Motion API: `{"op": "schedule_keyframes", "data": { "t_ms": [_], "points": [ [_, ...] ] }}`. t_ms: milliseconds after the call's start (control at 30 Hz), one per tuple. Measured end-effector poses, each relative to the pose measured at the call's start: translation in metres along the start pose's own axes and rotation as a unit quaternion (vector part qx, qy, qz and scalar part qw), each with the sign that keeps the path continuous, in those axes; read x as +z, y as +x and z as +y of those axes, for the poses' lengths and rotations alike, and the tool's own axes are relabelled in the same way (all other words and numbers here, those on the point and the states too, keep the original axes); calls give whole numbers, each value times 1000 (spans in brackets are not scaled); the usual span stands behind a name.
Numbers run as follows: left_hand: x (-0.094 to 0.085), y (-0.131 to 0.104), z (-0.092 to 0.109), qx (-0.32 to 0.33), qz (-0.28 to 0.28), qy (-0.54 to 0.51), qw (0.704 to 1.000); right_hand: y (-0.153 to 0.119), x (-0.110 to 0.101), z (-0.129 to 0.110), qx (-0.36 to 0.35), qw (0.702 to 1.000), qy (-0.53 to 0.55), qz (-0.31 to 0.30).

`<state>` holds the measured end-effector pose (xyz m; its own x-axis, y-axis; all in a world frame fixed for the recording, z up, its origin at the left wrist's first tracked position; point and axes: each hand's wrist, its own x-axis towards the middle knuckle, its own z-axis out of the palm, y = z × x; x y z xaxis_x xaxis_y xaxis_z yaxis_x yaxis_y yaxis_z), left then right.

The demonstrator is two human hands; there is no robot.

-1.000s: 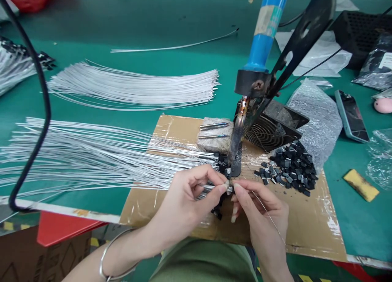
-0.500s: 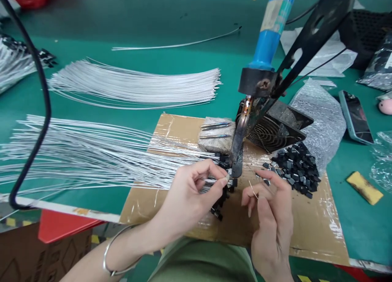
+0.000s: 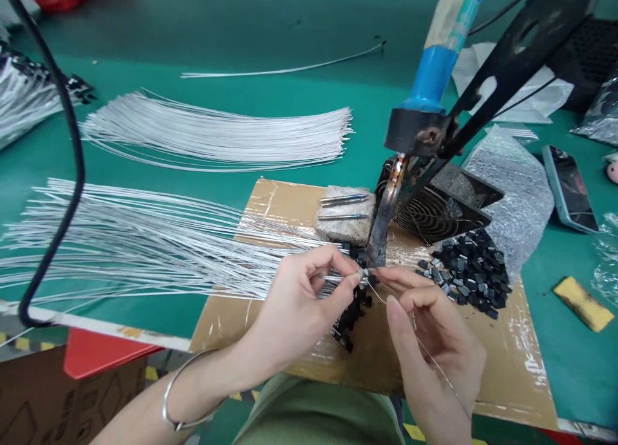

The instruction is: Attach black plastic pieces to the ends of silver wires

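My left hand [image 3: 309,303] is closed in a pinch on the end of a white wire, beside a small black connector [image 3: 371,279]. In my right hand [image 3: 429,342] a thin silvery solder wire [image 3: 377,295] runs between thumb and fingers, its upper end close to the left fingertips. The right index fingertip comes near the connector. Just above both hands, the bent tip of a soldering iron [image 3: 383,219] with a blue handle [image 3: 429,71] points downward. Black connectors [image 3: 350,322] lie partly hidden beneath the left hand, at the ends of white wires [image 3: 159,245].
Loose black connectors [image 3: 476,271] are heaped on the cardboard [image 3: 516,355], right of a black fan [image 3: 434,210]. Spare iron tips [image 3: 342,200] rest on a pad. Another wire bundle [image 3: 226,132] lies behind. A phone [image 3: 570,187] and yellow sponge [image 3: 583,303] are at right.
My right hand has moved left, bringing the solder wire from apart to close by the left fingertips. My left hand keeps its pinch in nearly the same place. The view has shifted slightly.
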<state>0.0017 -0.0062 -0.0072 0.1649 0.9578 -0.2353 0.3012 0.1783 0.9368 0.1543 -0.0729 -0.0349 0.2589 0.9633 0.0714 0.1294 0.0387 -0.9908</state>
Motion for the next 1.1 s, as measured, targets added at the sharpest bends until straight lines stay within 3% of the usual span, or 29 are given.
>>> {"op": "schedule_keyframes", "data": {
  "t_ms": [300, 1100],
  "points": [
    [1, 7, 5, 12, 19, -20, 1000, 7, 6, -5, 34, 998, 51, 21],
    [-2, 8, 13, 32, 39, -24, 998, 14, 6, -8, 14, 999, 26, 31]
  ]
}}
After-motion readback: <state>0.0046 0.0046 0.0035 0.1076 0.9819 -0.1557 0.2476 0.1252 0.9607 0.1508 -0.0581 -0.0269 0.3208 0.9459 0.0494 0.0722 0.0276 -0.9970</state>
